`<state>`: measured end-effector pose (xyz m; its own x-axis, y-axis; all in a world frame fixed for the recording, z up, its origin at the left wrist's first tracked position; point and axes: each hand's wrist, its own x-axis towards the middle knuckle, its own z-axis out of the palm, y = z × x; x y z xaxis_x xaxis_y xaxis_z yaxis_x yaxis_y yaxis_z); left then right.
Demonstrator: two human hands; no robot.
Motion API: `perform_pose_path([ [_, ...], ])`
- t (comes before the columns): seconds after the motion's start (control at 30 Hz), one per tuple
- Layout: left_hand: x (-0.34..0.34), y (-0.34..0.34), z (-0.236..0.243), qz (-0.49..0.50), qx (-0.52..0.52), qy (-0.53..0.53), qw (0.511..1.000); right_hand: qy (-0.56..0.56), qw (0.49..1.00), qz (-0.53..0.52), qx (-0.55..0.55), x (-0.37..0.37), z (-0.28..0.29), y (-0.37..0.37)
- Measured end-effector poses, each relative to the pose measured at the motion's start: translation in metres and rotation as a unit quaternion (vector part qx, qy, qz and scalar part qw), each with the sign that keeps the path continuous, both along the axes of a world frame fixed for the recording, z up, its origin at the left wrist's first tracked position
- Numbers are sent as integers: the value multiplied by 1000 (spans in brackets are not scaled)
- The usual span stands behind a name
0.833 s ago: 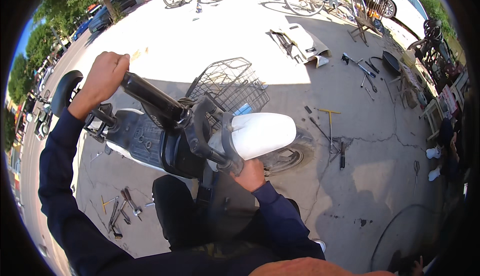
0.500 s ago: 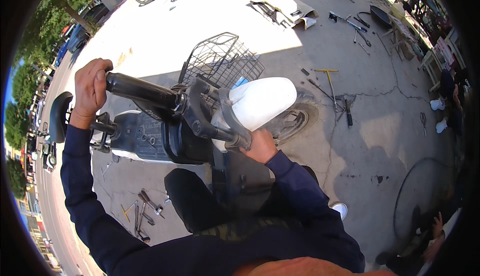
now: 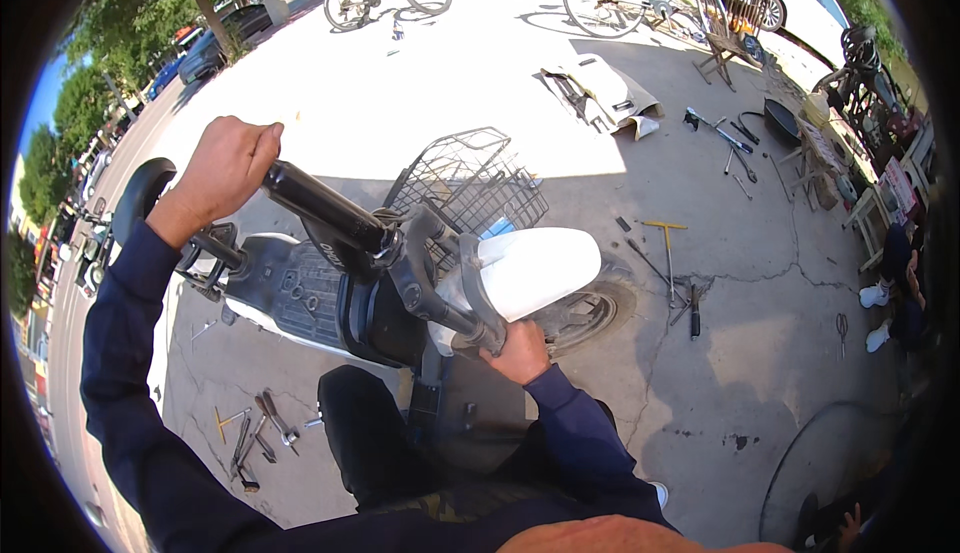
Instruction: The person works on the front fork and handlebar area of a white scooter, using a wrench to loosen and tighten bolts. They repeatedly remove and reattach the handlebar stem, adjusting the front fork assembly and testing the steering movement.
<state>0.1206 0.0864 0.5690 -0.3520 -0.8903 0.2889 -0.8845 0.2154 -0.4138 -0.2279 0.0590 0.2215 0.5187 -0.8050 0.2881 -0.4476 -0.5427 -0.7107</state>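
In front of me an electric scooter with a black footboard has a white front fender and front wheel. A thick black tube slants up from its front end toward my left. My left hand is closed in a fist right by the tube's upper end; whatever it may hold is hidden. Lower down, my right hand is wrapped around the end of the grey fork leg, beside the fender. Behind the fork sits a black wire basket.
Loose tools lie on the ground at left. At right are a yellow T-handle wrench, a black-handled tool and several more tools. A pale body panel lies farther off. Another person's shoe shows at the right edge.
The view has tilted up, showing more bicycles at the back. My left hand has turned and sits higher over the tube's end as a fist. My right hand keeps its grip on the fork leg.
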Motion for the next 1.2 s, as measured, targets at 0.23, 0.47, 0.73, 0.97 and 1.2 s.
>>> perform_pose_path([
  [0.23,-10,10,2,-71,-38,4,997,-1,1000,-2,7,6,-3,2],
  [0.47,-41,-25,33,398,242,219,857,-9,1000,-16,-14,2,-12,1],
  [0.73,3,-7,1,109,70,38,991,8,1000,2,28,-1,-3,3],
  [0.97,2,11,-7,-180,-117,29,976,-5,999,12,29,6,-10,1],
  [1.2,-50,-20,41,411,243,240,845,-6,1000,-8,16,3,-17,0],
])
